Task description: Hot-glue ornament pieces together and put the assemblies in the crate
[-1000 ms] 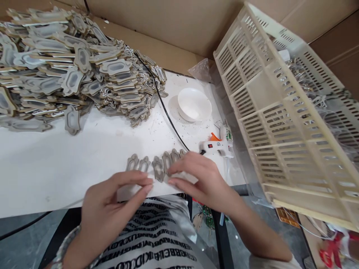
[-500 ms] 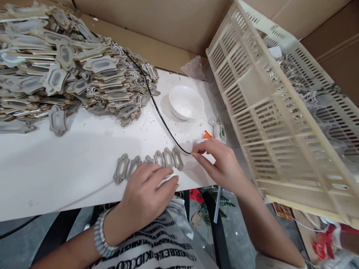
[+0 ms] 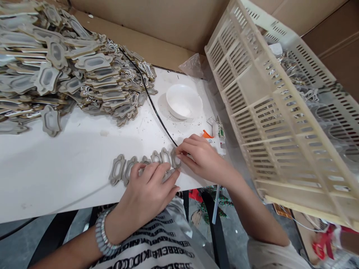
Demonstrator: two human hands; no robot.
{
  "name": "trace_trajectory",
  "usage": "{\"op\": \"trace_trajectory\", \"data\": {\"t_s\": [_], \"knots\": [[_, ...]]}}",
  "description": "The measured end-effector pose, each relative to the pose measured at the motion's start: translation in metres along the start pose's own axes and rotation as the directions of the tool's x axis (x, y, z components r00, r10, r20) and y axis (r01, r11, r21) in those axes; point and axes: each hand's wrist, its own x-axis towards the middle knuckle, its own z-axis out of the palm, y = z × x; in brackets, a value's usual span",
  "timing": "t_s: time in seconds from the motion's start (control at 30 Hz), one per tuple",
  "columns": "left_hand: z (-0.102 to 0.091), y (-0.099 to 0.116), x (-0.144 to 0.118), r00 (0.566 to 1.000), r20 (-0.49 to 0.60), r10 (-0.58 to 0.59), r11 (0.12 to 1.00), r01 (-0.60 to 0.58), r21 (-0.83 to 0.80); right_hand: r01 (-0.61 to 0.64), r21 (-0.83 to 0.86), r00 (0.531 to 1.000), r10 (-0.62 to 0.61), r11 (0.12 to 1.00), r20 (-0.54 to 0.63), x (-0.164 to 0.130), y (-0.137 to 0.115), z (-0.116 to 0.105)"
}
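Several small grey frame-shaped plates with open middles (image 3: 117, 170) lie side by side in a row near the table's front edge. My left hand (image 3: 148, 188), wearing a bead bracelet (image 3: 104, 234), rests over the row with fingers spread, partly covering the middle plates. My right hand (image 3: 200, 158) is closed in a pinch at the rightmost plate (image 3: 175, 158). A thin black cord (image 3: 154, 106) runs from the pile down to its fingertips, which appear to grip it. The contact between fingers, cord and plate is partly hidden.
A large pile of similar plates (image 3: 95, 63) fills the back left of the white table (image 3: 70, 164). Behind my hands stand a white bowl (image 3: 183, 101) and, further right, an orange item (image 3: 206, 134). A cream slatted crate (image 3: 252, 97) with metal pieces leans at the right.
My right hand has moved left, from beside the row onto its rightmost plate, with the cord still reaching its fingertips. My left hand stays over the row, its fingers slightly shifted.
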Motion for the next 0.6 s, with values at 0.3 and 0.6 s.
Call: {"op": "trace_trajectory", "data": {"t_s": [0.3,0.6], "knots": [[0.001,0.000,-0.001,1.000,-0.005,-0.015,1.000,0.015,-0.006,-0.131,0.054,0.991,0.132,0.990,-0.020,0.001,0.001,0.005],[0.000,-0.001,-0.001,0.999,-0.031,-0.034,0.999,0.034,-0.008,-0.142,0.014,0.982,0.143,0.990,-0.120,-0.001,0.003,0.019]]}}
